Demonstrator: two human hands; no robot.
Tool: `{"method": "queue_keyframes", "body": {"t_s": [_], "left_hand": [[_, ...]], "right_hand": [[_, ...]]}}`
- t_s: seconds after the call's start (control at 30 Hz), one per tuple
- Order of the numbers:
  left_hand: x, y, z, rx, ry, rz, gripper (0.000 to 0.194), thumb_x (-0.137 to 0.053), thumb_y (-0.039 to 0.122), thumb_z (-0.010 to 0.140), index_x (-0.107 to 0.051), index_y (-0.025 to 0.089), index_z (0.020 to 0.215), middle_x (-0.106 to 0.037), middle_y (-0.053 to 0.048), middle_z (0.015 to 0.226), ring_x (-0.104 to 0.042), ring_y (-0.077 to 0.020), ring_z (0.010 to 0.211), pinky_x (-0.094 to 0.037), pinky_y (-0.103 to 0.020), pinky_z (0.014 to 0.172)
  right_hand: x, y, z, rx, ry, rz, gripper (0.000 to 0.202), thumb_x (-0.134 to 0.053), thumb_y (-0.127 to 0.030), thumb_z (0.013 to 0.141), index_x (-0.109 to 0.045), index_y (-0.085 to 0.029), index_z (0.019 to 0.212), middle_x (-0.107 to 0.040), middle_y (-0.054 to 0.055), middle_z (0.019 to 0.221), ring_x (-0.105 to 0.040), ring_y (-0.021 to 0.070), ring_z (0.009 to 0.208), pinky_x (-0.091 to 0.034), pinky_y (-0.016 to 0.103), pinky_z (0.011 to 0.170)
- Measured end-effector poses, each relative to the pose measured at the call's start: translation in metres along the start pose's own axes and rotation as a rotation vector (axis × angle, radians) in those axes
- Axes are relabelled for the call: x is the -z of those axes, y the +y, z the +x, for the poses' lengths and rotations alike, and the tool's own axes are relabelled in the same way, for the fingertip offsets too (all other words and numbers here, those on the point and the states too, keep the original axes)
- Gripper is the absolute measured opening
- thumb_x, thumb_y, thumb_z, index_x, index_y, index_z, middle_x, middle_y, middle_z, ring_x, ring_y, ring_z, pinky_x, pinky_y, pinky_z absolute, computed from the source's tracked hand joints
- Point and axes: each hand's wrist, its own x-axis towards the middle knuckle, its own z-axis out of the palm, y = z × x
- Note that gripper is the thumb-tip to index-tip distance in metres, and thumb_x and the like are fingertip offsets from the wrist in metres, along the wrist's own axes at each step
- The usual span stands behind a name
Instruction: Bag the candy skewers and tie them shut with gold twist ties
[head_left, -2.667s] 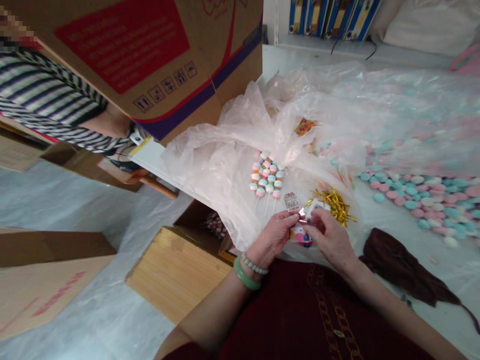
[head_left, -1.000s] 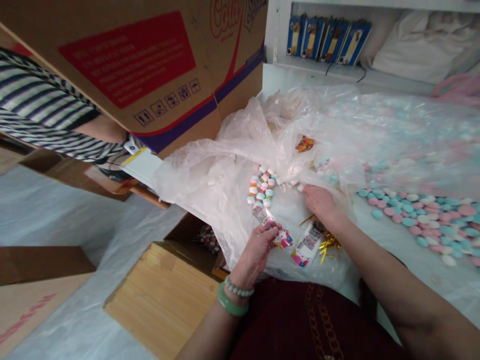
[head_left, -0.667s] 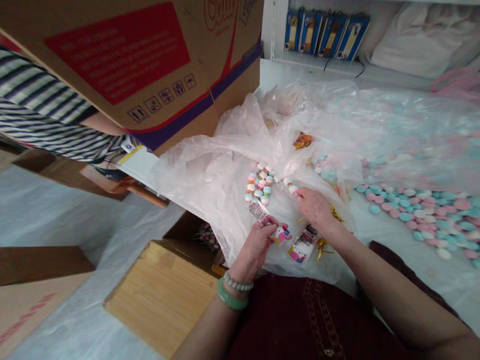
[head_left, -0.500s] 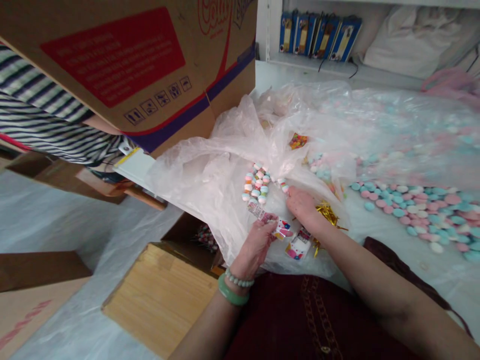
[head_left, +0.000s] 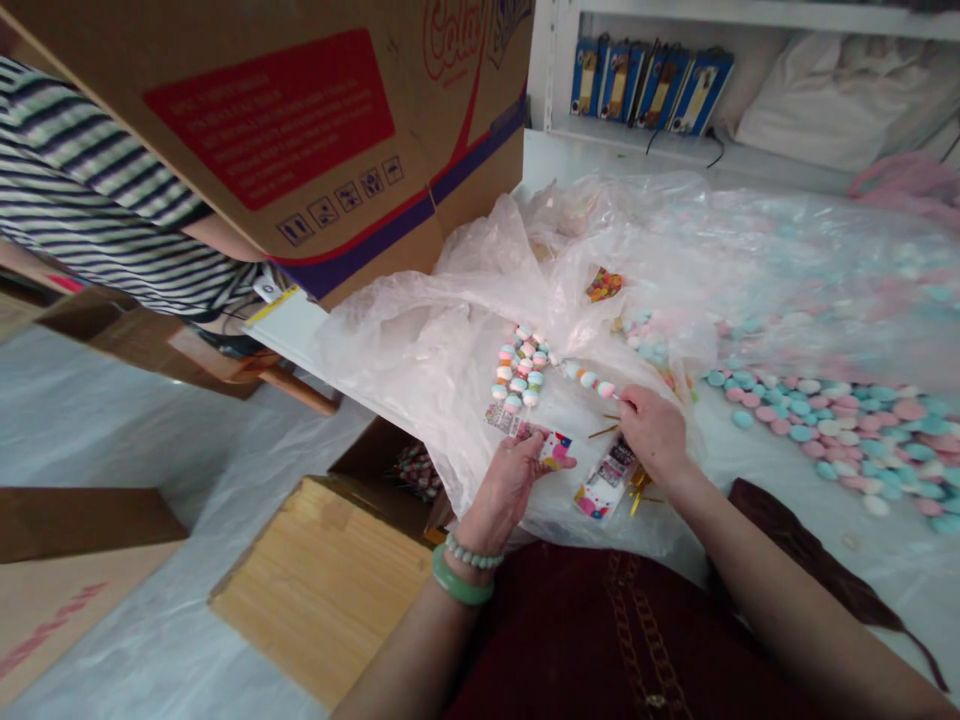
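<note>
My right hand (head_left: 654, 430) pinches the thin white end of a skewer of candies (head_left: 589, 378), with pink, blue, white and orange pieces in a row. To its left lies a bundle of similar candy skewers (head_left: 519, 372) on the clear plastic sheeting. My left hand (head_left: 511, 475) holds a small clear bag with a colorful print (head_left: 556, 446), just below the bundle. Between my hands rests a stack of printed bags (head_left: 604, 478). Gold twist ties (head_left: 639, 486) lie partly hidden under my right hand.
Loose pastel candies (head_left: 862, 425) spread over the table at right, partly under plastic. A large cardboard box (head_left: 360, 130) stands at the back left, beside a person in a striped shirt (head_left: 112, 190). A box (head_left: 330, 580) sits below the table edge. Shelves (head_left: 600, 120) line the back.
My right hand has moved right, drawing the candy skewer away from the bundle so more of it shows. My left hand stays near the same spot with the bag. The view has shifted slightly.
</note>
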Motion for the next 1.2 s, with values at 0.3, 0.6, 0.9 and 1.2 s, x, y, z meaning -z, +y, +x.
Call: {"method": "queue_keyframes", "body": {"t_s": [0.3,0.6,0.9,1.2], "left_hand": [[-0.003,0.008,0.000,-0.003,-0.052,0.001,0.014,-0.070,0.021,0.076,-0.065,0.010,0.083,-0.067,-0.005,0.081,-0.066,-0.0156,0.068,-0.060,-0.038,0.073],[0.003,0.021,0.017,-0.117,0.134,-0.019,0.015,-0.071,0.022,0.075,-0.063,0.013,0.083,-0.067,-0.003,0.077,-0.065,-0.0124,0.061,-0.052,-0.022,0.054],[0.001,0.023,0.014,-0.017,0.135,-0.054,0.010,-0.063,0.021,0.082,-0.059,0.013,0.084,-0.068,-0.004,0.072,-0.067,-0.0164,0.059,-0.054,-0.029,0.060],[-0.008,0.018,0.018,-0.169,0.218,0.065,0.023,-0.077,0.030,0.065,-0.064,0.012,0.066,-0.063,-0.001,0.060,-0.054,-0.0094,0.050,-0.040,-0.022,0.050]], "right_hand": [[-0.007,-0.007,-0.004,-0.052,-0.213,-0.073,0.027,-0.044,-0.022,0.090,-0.070,-0.020,0.091,-0.071,0.007,0.090,-0.061,0.0208,0.083,-0.035,0.029,0.066],[0.009,0.002,-0.038,0.160,-0.117,-0.050,0.028,-0.038,-0.017,0.094,-0.066,-0.017,0.095,-0.069,0.008,0.093,-0.060,0.0189,0.085,-0.036,0.027,0.071],[0.008,-0.001,-0.036,0.053,-0.150,0.038,0.029,-0.037,-0.024,0.095,-0.066,-0.019,0.096,-0.069,0.007,0.087,-0.060,0.0192,0.081,-0.036,0.028,0.069],[0.017,-0.010,-0.037,-0.260,-0.319,1.153,0.022,-0.059,-0.040,0.075,-0.057,-0.019,0.074,-0.040,-0.007,0.050,-0.030,0.0084,0.042,-0.020,0.023,0.043]]}}
